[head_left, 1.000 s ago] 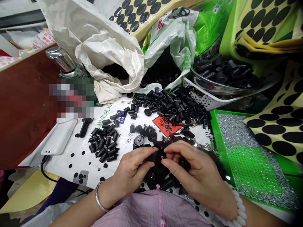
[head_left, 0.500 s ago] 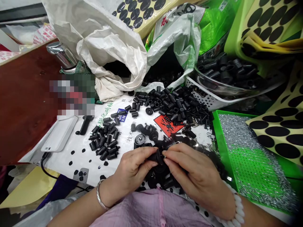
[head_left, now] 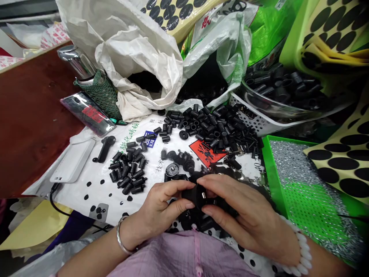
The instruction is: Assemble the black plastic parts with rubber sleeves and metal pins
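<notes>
My left hand [head_left: 164,202] pinches a black flared plastic part [head_left: 196,196] between thumb and fingers. Over the part's right end curves my right hand [head_left: 239,209], its thumb and fingertips at the rim. A small shiny metal pin [head_left: 204,195] shows between the right thumb and fingers; I cannot tell whether it is fixed in the part. Loose black plastic parts lie under and around both hands, largely hidden by them. Just beyond the left fingers sits a round black part with a grey ringed face [head_left: 172,169].
Small black cylinders [head_left: 127,173] lie in a group at left, with a larger pile [head_left: 207,123] behind. A green tray [head_left: 278,188] of metal pins stands at right. Open sacks [head_left: 144,50], a clear bowl [head_left: 288,100], a phone [head_left: 86,111] and a white power bank [head_left: 72,159] surround the work area.
My right fingers have spread apart from a tight pinch at the part's end, baring the metal pin. The flared part has turned slightly in my left hand.
</notes>
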{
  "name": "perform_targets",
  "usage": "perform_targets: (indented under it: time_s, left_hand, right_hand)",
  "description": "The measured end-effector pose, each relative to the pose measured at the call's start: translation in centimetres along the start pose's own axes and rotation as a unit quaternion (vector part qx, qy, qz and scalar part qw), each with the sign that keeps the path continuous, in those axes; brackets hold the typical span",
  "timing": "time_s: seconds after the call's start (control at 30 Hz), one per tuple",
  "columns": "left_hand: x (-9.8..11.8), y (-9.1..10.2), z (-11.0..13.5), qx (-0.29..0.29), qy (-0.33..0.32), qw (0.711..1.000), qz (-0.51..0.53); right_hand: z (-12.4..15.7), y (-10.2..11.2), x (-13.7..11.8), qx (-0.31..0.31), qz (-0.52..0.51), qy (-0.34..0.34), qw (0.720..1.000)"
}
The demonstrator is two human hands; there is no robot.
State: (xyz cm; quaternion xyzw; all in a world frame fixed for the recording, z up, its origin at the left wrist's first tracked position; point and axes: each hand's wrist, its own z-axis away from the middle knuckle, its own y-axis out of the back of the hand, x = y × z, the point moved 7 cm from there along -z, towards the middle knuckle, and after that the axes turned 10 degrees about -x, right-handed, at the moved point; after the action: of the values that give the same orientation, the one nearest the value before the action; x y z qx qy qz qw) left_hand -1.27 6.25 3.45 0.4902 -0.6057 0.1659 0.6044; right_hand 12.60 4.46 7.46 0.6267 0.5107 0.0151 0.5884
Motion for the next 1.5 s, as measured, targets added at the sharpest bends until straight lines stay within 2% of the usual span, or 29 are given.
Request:
perform_targets:
  time_s: [0.17,0.3,0.53,0.67,0.77,0.83,0.97,1.03,1.23,1.37,1.5]
  left_hand:
    - [-0.1,0.2,0.3,0.024,-0.010,0.998,-0.055]
    - [0.3,0.5,0.5,0.059,-0.025,0.989,-0.134]
    - [0.7,0.8,0.8,0.086,-0.026,0.980,-0.179]
    - [1.2,0.6,0.5,0.082,-0.060,0.977,-0.188]
    - [1.2,0.6,0.4,0.076,-0.082,0.982,-0.154]
    - [0.9,0.4,0.4,0.061,-0.067,0.987,-0.130]
    - [-0.1,-0.5,0.5,-0.012,-0.008,0.998,-0.066]
    - [0.1,-0.8,0.4,-0.031,-0.015,0.998,-0.047]
    - [0.2,-0.4,0.2,0.007,-0.038,0.996,-0.083]
    - [-0.3,-0.3,0.4,0.001,-0.011,0.995,-0.099]
    - [-0.2,-0.3,0.3,-0.010,-0.026,0.992,-0.125]
  right_hand:
    - [-0.8,0.0,-0.5,0.020,0.005,-0.025,0.999]
    - [-1.1,0.2,-0.8,0.067,0.010,-0.041,0.997]
    - [-1.2,0.2,-0.1,0.116,-0.084,-0.090,0.986]
    - [-1.1,-0.2,0.2,0.110,-0.100,-0.081,0.986]
    - [-0.7,-0.6,0.5,0.106,-0.087,-0.072,0.988]
    - [-0.4,-0.8,0.8,0.111,-0.081,-0.069,0.988]
    - [-0.2,-1.2,1.0,0.112,-0.075,-0.072,0.988]
    - [-0.3,-1.3,0.9,0.108,-0.069,-0.068,0.989]
    - [-0.4,-1.4,0.6,0.115,-0.063,-0.056,0.990]
    - [-0.5,-1.6,0.9,0.109,-0.066,-0.056,0.990]
    - [-0.6,-1.7,1.2,0.111,-0.070,-0.065,0.989]
